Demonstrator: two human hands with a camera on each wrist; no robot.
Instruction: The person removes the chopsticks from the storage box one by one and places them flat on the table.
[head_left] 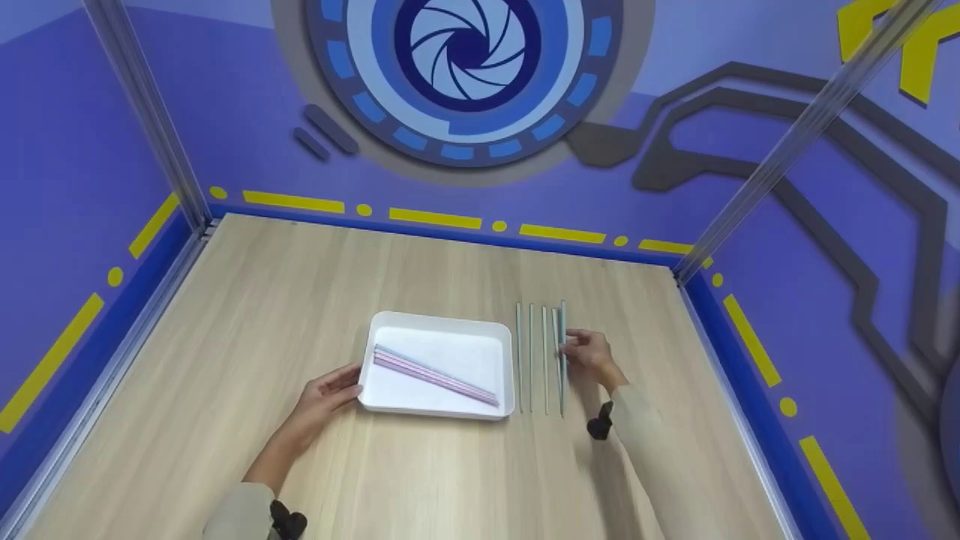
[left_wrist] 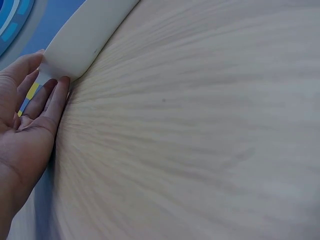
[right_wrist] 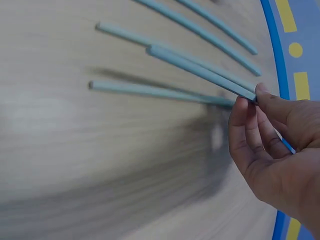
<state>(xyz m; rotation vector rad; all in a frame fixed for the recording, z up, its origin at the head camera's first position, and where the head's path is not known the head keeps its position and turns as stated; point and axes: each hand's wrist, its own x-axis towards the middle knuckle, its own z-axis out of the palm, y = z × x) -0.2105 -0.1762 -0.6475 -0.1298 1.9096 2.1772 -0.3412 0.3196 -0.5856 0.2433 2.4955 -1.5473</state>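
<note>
Between its thumb and fingertips, my right hand (head_left: 590,355) (right_wrist: 280,145) pinches a blue-green stick (head_left: 563,322) (right_wrist: 200,72), which is tilted over the others in the right wrist view. Several similar sticks (head_left: 532,360) (right_wrist: 135,90) lie roughly parallel on the table, right of a white tray (head_left: 435,322). Inside the tray, a bundle of pink and pale blue sticks (head_left: 435,377) lies diagonally. My left hand (head_left: 319,409) (left_wrist: 30,125) touches the outside of the tray's left wall (left_wrist: 82,37) with fairly straight fingers.
A light wooden table (head_left: 300,270) (left_wrist: 190,130) carries everything. Blue-purple panels (head_left: 247,90) with yellow marks stand behind and at both sides, with metal posts (head_left: 142,112) at the back corners.
</note>
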